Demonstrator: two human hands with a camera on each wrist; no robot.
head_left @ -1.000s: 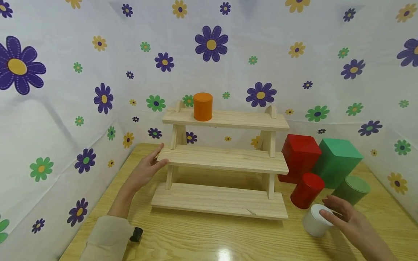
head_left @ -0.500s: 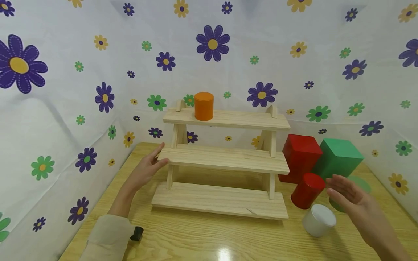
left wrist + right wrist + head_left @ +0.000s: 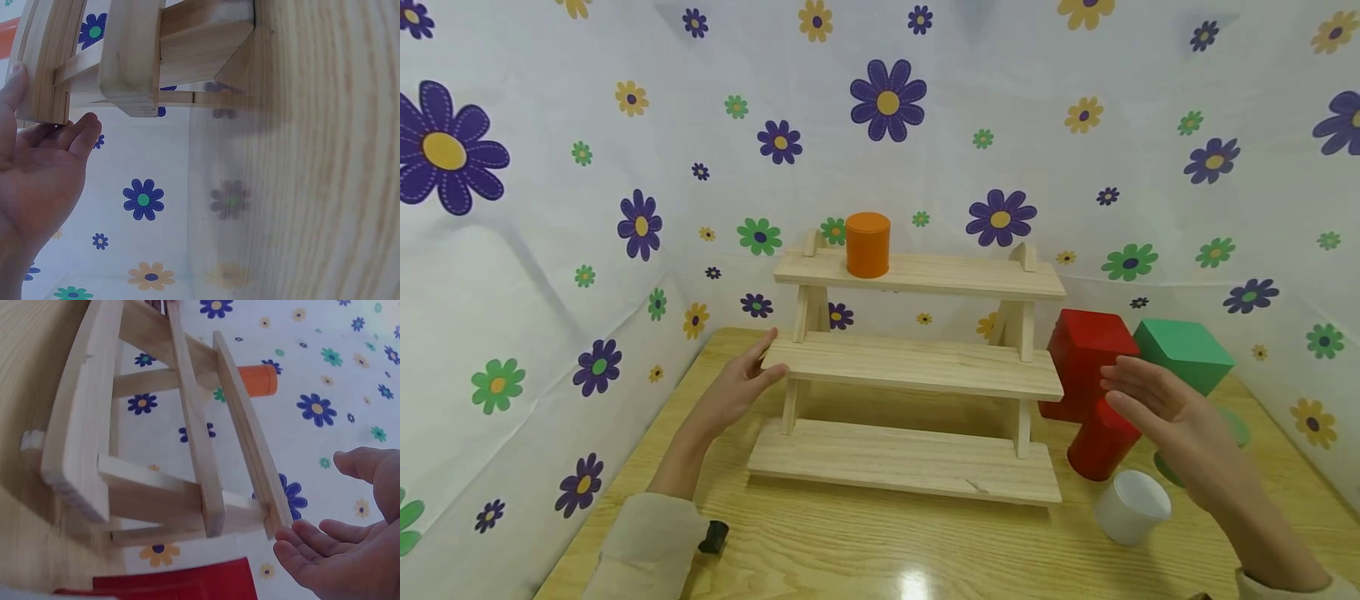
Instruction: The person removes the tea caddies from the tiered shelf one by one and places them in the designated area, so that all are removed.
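A three-tier wooden display shelf (image 3: 910,367) stands on the table, with an orange canister (image 3: 867,246) upright on its top tier. My left hand (image 3: 733,387) grips the left end of the middle tier; the left wrist view shows the thumb on one face of the board and fingers at the other. Over the red canister (image 3: 1096,450) hangs my right hand (image 3: 1187,442), holding nothing, its fingers loosely extended. That hand partly hides a green canister (image 3: 1236,427). Nearer the front stands a white canister (image 3: 1133,508).
Behind the canisters stand a red box (image 3: 1086,342) and a green box (image 3: 1183,346), right of the shelf. A flower-printed cloth (image 3: 925,175) encloses the back and sides. A small black object (image 3: 713,537) shows beside the left sleeve.
My right hand has left the white canister, rising and moving forward, then leftward over the red canister. The white canister stays on the table. My left hand keeps its place on the shelf.
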